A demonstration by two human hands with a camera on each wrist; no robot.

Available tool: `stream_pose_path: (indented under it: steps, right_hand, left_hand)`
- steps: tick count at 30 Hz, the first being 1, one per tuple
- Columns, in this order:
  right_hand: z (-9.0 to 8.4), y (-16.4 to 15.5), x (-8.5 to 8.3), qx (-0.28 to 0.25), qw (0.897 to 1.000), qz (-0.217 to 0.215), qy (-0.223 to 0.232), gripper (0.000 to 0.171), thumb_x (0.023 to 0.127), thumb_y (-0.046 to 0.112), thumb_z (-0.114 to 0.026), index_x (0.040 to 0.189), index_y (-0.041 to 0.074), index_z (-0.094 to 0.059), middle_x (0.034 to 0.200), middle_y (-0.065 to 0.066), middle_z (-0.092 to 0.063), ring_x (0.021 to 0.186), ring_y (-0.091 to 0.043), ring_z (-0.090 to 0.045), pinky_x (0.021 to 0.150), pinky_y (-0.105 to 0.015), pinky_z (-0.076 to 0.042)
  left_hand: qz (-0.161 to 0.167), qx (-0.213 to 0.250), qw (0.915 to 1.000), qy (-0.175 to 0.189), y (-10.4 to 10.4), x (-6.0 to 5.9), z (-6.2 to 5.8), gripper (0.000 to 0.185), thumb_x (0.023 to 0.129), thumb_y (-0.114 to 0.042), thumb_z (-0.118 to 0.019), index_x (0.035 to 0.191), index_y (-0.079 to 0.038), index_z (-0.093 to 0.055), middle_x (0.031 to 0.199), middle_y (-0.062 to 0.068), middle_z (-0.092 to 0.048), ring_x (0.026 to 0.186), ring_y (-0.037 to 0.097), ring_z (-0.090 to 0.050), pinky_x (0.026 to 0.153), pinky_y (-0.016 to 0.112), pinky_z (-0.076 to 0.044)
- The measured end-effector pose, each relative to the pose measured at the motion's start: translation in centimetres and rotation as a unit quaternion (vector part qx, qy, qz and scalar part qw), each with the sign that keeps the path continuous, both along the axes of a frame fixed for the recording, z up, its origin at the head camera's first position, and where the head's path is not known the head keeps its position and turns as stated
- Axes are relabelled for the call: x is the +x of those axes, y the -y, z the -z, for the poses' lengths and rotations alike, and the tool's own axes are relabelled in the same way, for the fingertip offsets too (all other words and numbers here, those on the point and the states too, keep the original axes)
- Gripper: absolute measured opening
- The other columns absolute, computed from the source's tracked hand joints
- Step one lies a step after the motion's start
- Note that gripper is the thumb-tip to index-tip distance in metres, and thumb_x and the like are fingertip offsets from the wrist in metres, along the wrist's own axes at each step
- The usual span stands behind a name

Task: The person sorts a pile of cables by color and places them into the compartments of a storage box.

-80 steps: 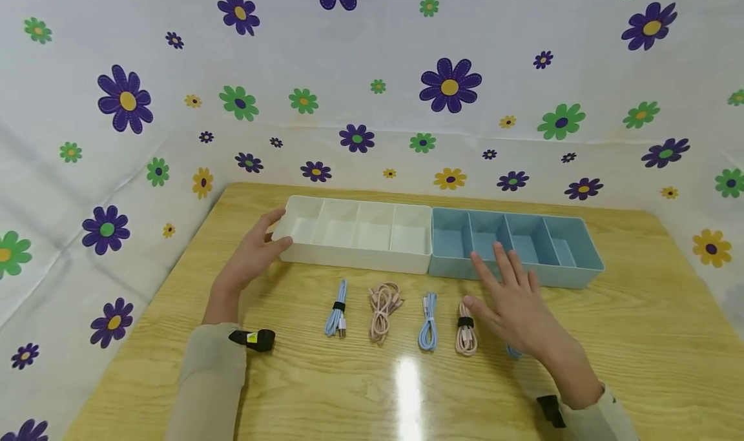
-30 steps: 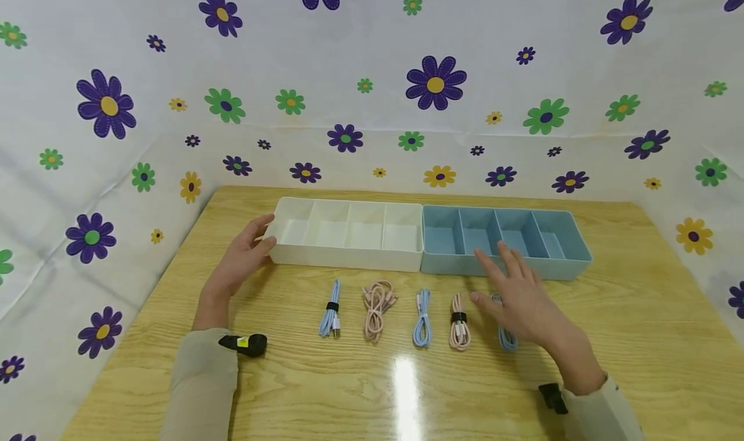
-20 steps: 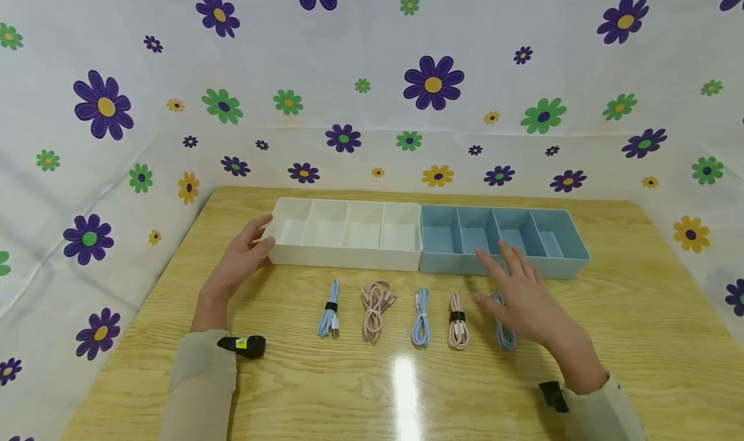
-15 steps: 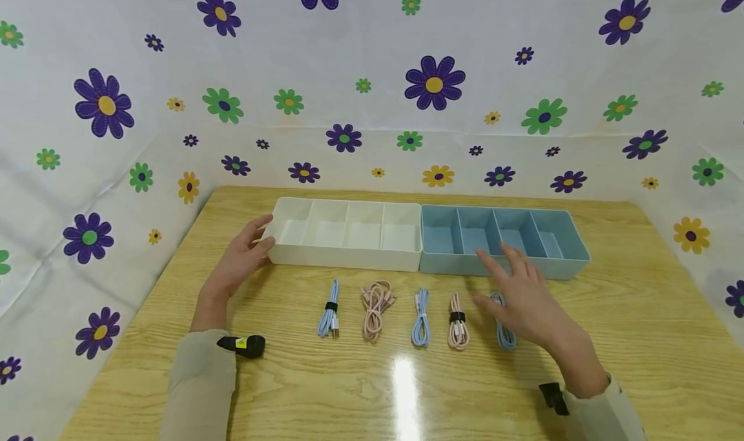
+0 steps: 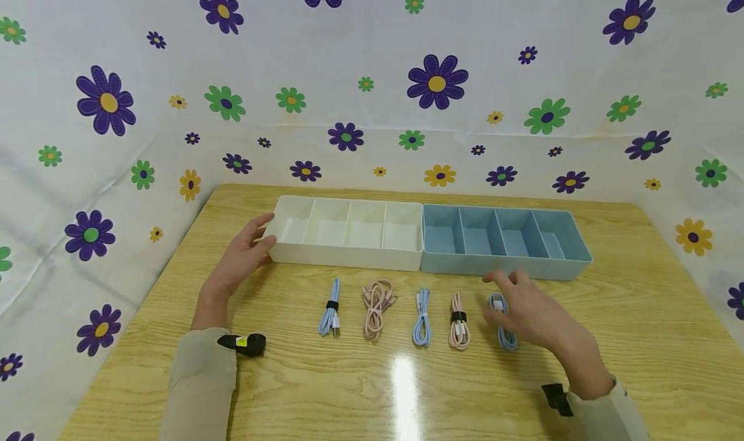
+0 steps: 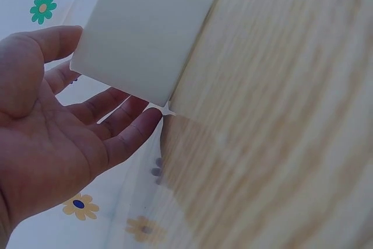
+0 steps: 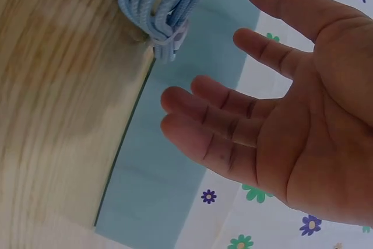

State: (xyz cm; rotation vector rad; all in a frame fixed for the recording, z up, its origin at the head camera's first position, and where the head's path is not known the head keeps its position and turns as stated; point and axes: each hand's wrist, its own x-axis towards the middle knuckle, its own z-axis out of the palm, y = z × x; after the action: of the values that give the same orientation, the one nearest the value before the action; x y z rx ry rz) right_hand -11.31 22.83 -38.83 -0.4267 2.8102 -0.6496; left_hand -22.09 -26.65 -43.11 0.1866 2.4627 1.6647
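Five coiled cables lie in a row on the worktop (image 5: pixel 628 338), in front of two four-part trays set end to end; the white tray (image 5: pixel 349 255) is on the left, the blue tray (image 5: pixel 526 268) on the right, and every compartment that shows holds nothing. The left hand (image 5: pixel 237 265) rests against the white tray's left end, fingers straight and spread, thumb over the rim, likely to steady it; its grip is wide and holds nothing, as the left wrist view (image 6: pixel 52 144) also shows. The right hand (image 5: pixel 531 312) hovers over the rightmost cable (image 5: pixel 503 325), a blue one just before the blue tray; its fingers are relaxed and slightly bent, thumb apart, so the grip is wide and closes on nothing; the right wrist view shows the same cable (image 7: pixel 163 4) beyond the fingertips (image 7: pixel 175 100), apart from them. Against the frame half a second back, the right hand has dropped and drawn nearer, off the blue tray's front wall and down toward the cable; the left hand, trays and other cables have not shifted.
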Motion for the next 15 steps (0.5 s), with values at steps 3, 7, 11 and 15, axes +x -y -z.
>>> stream_pose_path:
  steps: [3,7,11,15]
  right_hand:
    - [0.5,-0.3,-0.2,0.006,1.000,-0.003,0.031,0.057,0.093,0.025,-0.070,0.140,0.008,-0.043,0.117,-0.030,-0.048,0.065,-0.016,-0.054,0.058,-0.034,-0.047]
    - [1.0,-0.7,-0.5,0.003,0.999,-0.012,0.051,0.057,0.092,0.027,-0.072,0.138,0.009,-0.044,0.120,-0.031,-0.051,0.075,-0.020,-0.058,0.067,-0.041,-0.051]
    - [1.1,-1.1,-0.7,-0.009,0.998,-0.033,0.059,0.056,0.091,0.029,-0.073,0.135,0.007,-0.046,0.114,-0.025,-0.054,0.083,-0.023,-0.058,0.072,-0.043,-0.050]
    - [1.2,-1.4,-0.8,-0.010,0.997,-0.042,0.071,0.053,0.089,0.030,-0.076,0.130,0.009,-0.049,0.104,-0.016,-0.054,0.079,-0.021,-0.053,0.068,-0.038,-0.047]
  left_hand:
    - [-0.001,-0.003,1.0000,0.001,0.0,0.0,0.1,0.061,0.106,-0.032,-0.046,0.160,-0.020,-0.018,0.155,0.026,-0.028,0.133,0.043,-0.039,0.104,0.059,-0.039]
    - [0.000,-0.012,0.9999,0.001,-0.1,0.1,0.1,0.061,0.106,-0.032,-0.045,0.160,-0.020,-0.018,0.155,0.026,-0.028,0.132,0.042,-0.040,0.102,0.055,-0.042]
    - [0.001,-0.012,0.9999,0.000,0.0,0.0,0.0,0.061,0.106,-0.033,-0.045,0.160,-0.020,-0.018,0.155,0.027,-0.029,0.132,0.041,-0.040,0.100,0.051,-0.045]
    - [0.003,-0.008,1.0000,0.001,0.0,-0.1,0.1,0.061,0.106,-0.032,-0.045,0.160,-0.021,-0.018,0.155,0.027,-0.029,0.133,0.042,-0.039,0.101,0.053,-0.044]
